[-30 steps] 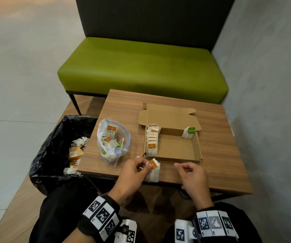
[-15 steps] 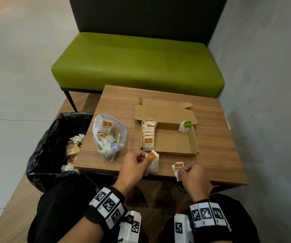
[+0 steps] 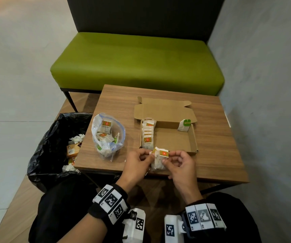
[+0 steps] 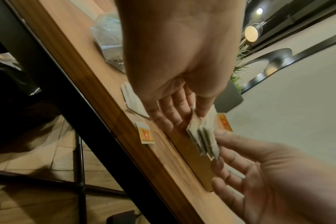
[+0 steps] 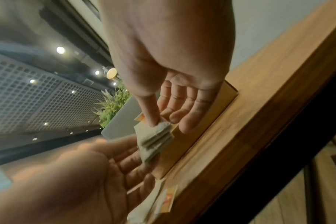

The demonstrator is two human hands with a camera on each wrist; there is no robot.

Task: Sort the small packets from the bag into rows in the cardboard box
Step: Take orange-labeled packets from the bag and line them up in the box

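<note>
Both hands meet over the table's near edge, just in front of the cardboard box (image 3: 174, 141). My left hand (image 3: 148, 155) pinches a small stack of white packets (image 3: 158, 157) with orange tags. My right hand (image 3: 167, 158) pinches the same stack from the other side. The left wrist view shows the left hand (image 4: 186, 121) with its thumb on the stack (image 4: 201, 136); the right wrist view shows the right hand (image 5: 163, 121) with its thumb on the stack (image 5: 155, 137). A row of packets (image 3: 148, 135) stands along the box's left wall. A green-tagged packet (image 3: 184, 124) leans in its far right corner. The plastic bag (image 3: 107, 135) holds more packets.
A loose orange-tagged packet (image 4: 146, 134) lies on the wooden table (image 3: 214, 146) near its front edge. A black bin bag (image 3: 53, 146) with rubbish stands left of the table. A green bench (image 3: 136, 58) is behind it and a grey wall (image 3: 264, 85) to the right.
My right hand picked up a packet from the table's front edge and carried it left to the stack in my left hand. Both hands now hold the stack together.
</note>
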